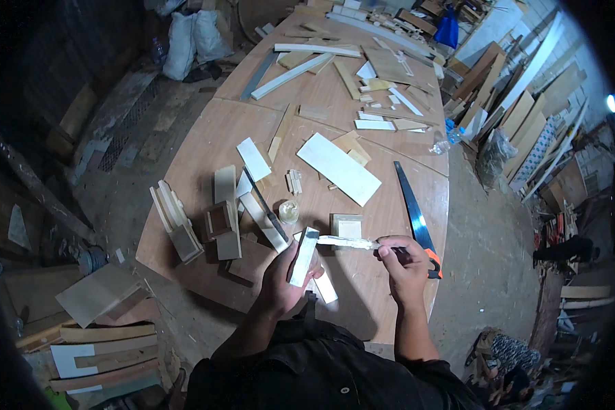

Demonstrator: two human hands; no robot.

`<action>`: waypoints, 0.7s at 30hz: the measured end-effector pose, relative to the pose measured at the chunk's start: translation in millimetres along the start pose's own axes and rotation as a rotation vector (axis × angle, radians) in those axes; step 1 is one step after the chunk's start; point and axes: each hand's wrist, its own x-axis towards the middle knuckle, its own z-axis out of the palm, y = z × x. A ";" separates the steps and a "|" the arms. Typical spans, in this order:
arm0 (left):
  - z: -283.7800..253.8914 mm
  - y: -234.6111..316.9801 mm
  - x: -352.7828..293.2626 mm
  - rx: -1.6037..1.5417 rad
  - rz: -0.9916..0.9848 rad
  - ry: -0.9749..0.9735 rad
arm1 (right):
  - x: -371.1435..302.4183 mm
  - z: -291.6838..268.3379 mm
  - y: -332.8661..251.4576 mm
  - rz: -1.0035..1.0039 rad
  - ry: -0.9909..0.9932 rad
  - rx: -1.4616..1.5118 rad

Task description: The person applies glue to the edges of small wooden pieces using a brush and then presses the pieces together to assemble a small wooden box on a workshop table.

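My left hand [277,287] is wrapped round a small white-faced wooden block [302,261], held tilted above the near part of the table. Between its thumb and fingers my right hand [406,265] pinches a thin stick [347,242] smeared with something white. The far tip of this stick reaches the upper end of the block; whether it touches, I cannot tell. Just beyond my left hand stands a small open tub [289,211] with pale contents. Behind the stick sits a square light wooden piece [347,225].
A handsaw [414,208] with an orange handle lies along the table's right edge. A wide white board [339,168] is at the middle of the table [211,147]. Upright wooden pieces [226,212] stand on the left. Offcuts cover the far end. Someone crouches [509,359] at lower right.
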 end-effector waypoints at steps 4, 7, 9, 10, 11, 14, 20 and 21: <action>-30.9 -25.0 -25.4 1.026 0.037 0.203 | -23.9 -2.9 -22.4 -0.178 -0.034 -0.020; 21.9 4.3 -22.9 0.984 -0.027 0.071 | -37.8 -9.0 -24.4 -0.230 0.008 -0.035; 66.3 19.3 -24.6 0.591 -0.084 0.081 | -46.6 -11.9 -25.2 -0.245 0.014 -0.046; 79.3 22.5 -25.7 0.194 -0.142 0.091 | -50.0 -12.9 -25.7 -0.254 0.018 -0.060; 83.3 23.6 -28.1 0.197 -0.140 0.087 | -53.1 -12.6 -26.7 -0.259 0.019 -0.057; 92.2 25.8 -34.0 0.027 -0.155 0.068 | -60.2 -12.2 -28.7 -0.271 0.032 -0.075; 103.6 27.3 -44.6 0.290 -0.100 0.132 | -65.3 -12.0 -36.4 -0.468 0.065 -0.223; 103.6 27.4 -44.6 0.132 -0.124 0.107 | -66.6 -11.6 -39.4 -0.517 0.068 -0.287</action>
